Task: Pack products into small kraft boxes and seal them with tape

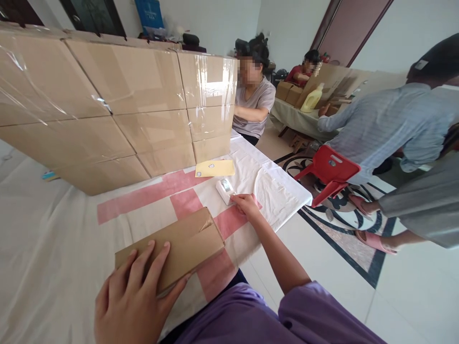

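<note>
A closed brown cardboard box (179, 246) lies flat on the cloth-covered table in front of me. My left hand (132, 291) grips its near left part, with fingers spread over the top and the thumb along the near side. Farther off to the right, my right hand (245, 204) has its fingers pinched at the near corner of a small white device (225, 190) with a greyish window on top. Whether the fingers hold the device itself or something thin at its edge is hard to see. Just behind the device lies a yellow card (215, 168) with small stickers.
Stacked, taped cartons (143, 86) form a wall along the table's far left. The white cloth (272, 191) has pink stripes and ends at the right table edge. Beyond it are a red chair (330, 165), a person in a blue shirt (387, 119) and other people at work.
</note>
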`<state>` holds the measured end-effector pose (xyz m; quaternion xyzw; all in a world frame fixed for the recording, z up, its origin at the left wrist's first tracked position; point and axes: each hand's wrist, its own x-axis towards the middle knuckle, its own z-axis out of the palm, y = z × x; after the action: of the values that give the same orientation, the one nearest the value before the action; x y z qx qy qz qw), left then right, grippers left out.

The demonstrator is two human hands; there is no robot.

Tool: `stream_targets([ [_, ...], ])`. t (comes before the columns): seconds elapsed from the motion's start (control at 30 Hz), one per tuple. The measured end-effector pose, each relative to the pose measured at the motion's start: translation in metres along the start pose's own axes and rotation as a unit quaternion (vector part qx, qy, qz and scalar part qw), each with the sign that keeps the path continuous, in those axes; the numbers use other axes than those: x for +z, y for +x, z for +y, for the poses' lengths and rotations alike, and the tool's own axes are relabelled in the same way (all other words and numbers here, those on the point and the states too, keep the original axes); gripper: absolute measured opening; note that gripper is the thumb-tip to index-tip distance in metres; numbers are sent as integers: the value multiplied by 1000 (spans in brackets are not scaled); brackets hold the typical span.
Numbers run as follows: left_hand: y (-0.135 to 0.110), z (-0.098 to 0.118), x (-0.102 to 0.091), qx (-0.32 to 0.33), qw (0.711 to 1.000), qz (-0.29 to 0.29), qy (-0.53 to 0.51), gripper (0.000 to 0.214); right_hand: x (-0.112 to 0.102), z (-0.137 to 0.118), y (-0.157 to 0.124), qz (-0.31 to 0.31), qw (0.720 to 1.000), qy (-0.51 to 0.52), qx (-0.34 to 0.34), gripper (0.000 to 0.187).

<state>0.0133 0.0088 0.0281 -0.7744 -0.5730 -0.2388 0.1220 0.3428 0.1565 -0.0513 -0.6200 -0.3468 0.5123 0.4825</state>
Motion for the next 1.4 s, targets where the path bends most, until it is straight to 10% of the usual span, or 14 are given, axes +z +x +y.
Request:
stream_targets([
  [1.4, 0, 2, 0, 3, 1000, -1, 29, 77, 1, 5, -4, 31, 993, -112, -36, 17],
])
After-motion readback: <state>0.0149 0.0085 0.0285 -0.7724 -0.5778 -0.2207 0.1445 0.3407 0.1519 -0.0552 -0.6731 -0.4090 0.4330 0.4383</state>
